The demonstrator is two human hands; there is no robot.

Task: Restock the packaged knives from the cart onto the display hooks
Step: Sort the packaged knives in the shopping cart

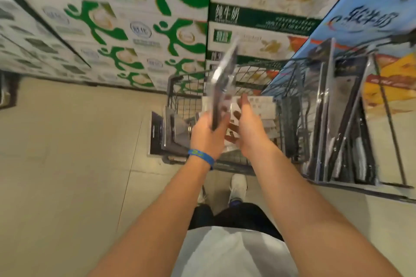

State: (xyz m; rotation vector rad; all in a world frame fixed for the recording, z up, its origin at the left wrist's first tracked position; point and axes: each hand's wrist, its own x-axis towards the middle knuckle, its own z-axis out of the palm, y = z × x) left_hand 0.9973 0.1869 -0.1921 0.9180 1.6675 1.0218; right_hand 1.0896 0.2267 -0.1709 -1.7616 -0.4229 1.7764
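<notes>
- Over the cart point(186, 96), head view: two hands are up. I count one packaged knife point(222, 83) in hand and one wire cart under both of them.
- left hand point(208, 135): fingers and thumb are curled round the bottom end of that packaged knife. It stands nearly upright, edge-on to the camera and tipped a bit to the right.
- The pack itself is a long, thin clear blister with something dark inside. It's pretty motion-blurred, so I can't make out a label.
- right hand point(247, 128): fingers are straight and relaxed with nothing in them, just beside the pack. Can't tell if a fingertip touches it.
- More packs in the cart point(167, 135) are stacked at its left end, dark with shiny plastic. Looks like two or three, too smeared for a proper count.
- On the right, the display rack point(390, 123) has a row of hanging packs point(337, 123), several of them, with long dark shapes under clear fronts.
- One blue wristband point(201, 155) is on the left wrist.
- Milk cartons point(135, 29) are stacked behind, and one white shoe point(238, 186) is clear on the tile floor point(67, 164).
</notes>
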